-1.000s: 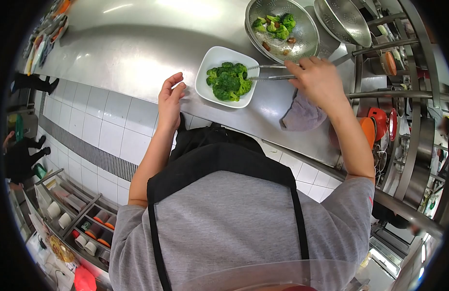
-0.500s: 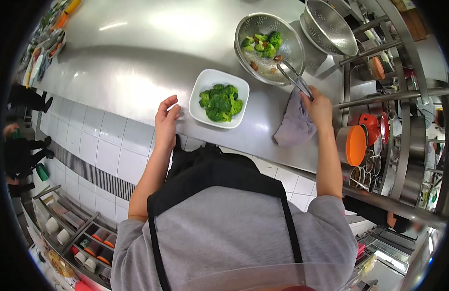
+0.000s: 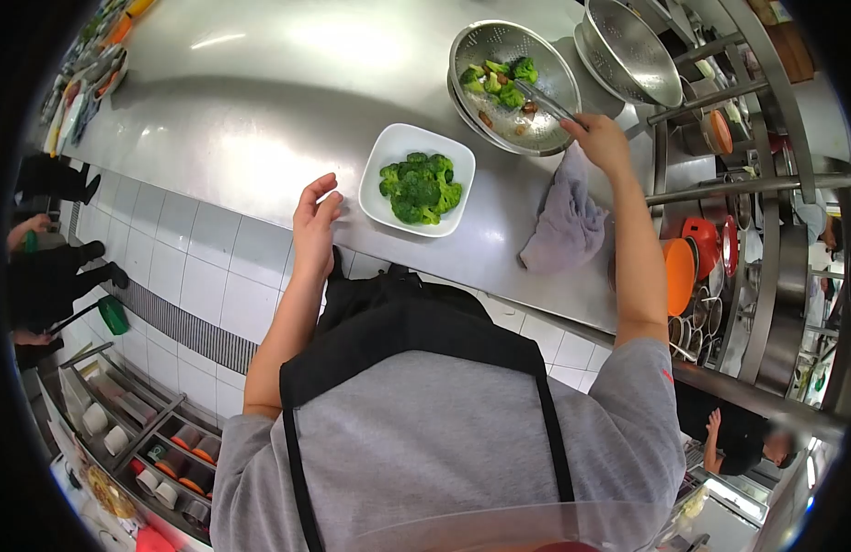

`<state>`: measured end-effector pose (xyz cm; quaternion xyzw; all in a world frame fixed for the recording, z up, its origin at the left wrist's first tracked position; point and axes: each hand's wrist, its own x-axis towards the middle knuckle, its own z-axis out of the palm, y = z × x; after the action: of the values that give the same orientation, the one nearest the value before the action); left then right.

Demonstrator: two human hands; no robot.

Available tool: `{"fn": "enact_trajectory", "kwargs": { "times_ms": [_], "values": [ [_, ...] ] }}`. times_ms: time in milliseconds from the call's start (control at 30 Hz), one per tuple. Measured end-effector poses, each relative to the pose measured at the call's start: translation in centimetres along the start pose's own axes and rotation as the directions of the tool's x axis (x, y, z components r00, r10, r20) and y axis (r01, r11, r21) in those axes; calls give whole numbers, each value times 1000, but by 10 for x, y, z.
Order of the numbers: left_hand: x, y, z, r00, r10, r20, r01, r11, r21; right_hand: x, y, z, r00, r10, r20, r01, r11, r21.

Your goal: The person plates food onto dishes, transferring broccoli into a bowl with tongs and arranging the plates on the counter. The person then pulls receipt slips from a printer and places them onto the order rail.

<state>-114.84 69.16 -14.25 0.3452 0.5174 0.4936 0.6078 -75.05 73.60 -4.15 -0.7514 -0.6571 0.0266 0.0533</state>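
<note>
My right hand (image 3: 598, 143) is closed round metal tongs (image 3: 547, 101), whose tips are among the food in a perforated metal colander (image 3: 556, 74). Broccoli pieces (image 3: 525, 69) and small brown bits lie in that colander. A white square bowl (image 3: 375, 198) heaped with green broccoli (image 3: 419, 189) stands near the counter's front edge. To the left of the bowl my left hand (image 3: 315, 212) is raised, fingers apart and slightly curled, with nothing in it. A crumpled grey cloth (image 3: 568, 225) rests on the counter below my right hand.
A second colander (image 3: 632, 55) stands at the back right of the steel counter (image 3: 260, 129). Beside it, a metal rack (image 3: 752, 184) holds pans and an orange-rimmed container (image 3: 678, 276). People in dark clothes (image 3: 53, 276) are at the far left, another person (image 3: 738, 446) at lower right.
My right hand has moved up with the tongs, whose tips went further into the colander and now reach the broccoli. My left hand has hardly moved.
</note>
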Motion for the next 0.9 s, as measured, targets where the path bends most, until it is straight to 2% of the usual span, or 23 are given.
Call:
{"fn": "enact_trajectory", "kwargs": {
  "times_ms": [33, 67, 100, 133, 167, 200, 333, 400, 433, 500, 533, 600, 667, 733, 800, 867, 900],
  "values": [
    [1, 0, -2, 1000, 1, -3, -1, 1000, -2, 4, 2, -7, 1000, -4, 0, 4, 1000, -1],
    [1, -2, -6, 1000, 11, -8, -11, 1000, 21, 6, 2, -20, 965, 172, 198, -198, 972, 123],
    [1, -3, -8, 1000, 22, -10, -21, 999, 44, 6, 2, -27, 861, 308, 404, -411, 890, 199],
    [1, -4, -9, 1000, 19, -8, -19, 999, 44, 5, 1, -30, 860, 311, 404, -414, 889, 197],
    [2, -5, -10, 1000, 15, -7, -15, 999, 39, 2, 0, -32, 940, 297, 170, -298, 954, -18],
    [3, -6, -10, 1000, 9, -8, -9, 999, 36, -2, -2, -34, 977, 207, -57, -215, 942, -257],
    [2, -1, -4, 1000, 5, 3, -5, 999, 39, -34, -51, -60, 991, 126, -36, -131, 947, -294],
    [5, -2, 0, 1000, 1, 20, -1, 1000, -3, -44, -69, -64, 997, 47, 60, -26, 949, -315],
    [6, -3, 2, 1000, -6, 17, 6, 1000, -2, -43, -72, -66, 997, 47, 67, -24, 949, -315],
    [8, -2, 7, 999, -2, 36, 1, 1000, 16, -36, -75, -65, 993, -59, 107, 101, 888, -448],
    [7, -1, 9, 1000, -17, 26, 16, 1000, 19, -32, -72, -60, 990, -61, 124, 111, 889, -445],
    [5, 4, 14, 998, 23, 62, -25, 999, 45, -19, -64, -48, 947, -307, 89, 308, 803, -510],
    [3, 2, 13, 999, 19, 46, -21, 999, 40, -15, -61, -41, 948, -289, 135, 315, 777, -545],
    [5, 0, 10, 999, 2, 51, -2, 1000, 4, -16, -57, -46, 949, -306, 77, 303, 815, -494],
    [4, -4, 3, 998, 4, 55, -6, 999, 45, -33, -59, -60, 950, -303, 73, 298, 817, -494],
    [6, -6, -1, 999, -7, 36, 5, 998, 60, -51, -66, -77, 993, -120, -8, 111, 936, -333],
    [7, -8, -2, 999, -9, 31, 7, 998, 60, -60, -68, -77, 992, -125, -5, 116, 936, -332]
  ]
}}
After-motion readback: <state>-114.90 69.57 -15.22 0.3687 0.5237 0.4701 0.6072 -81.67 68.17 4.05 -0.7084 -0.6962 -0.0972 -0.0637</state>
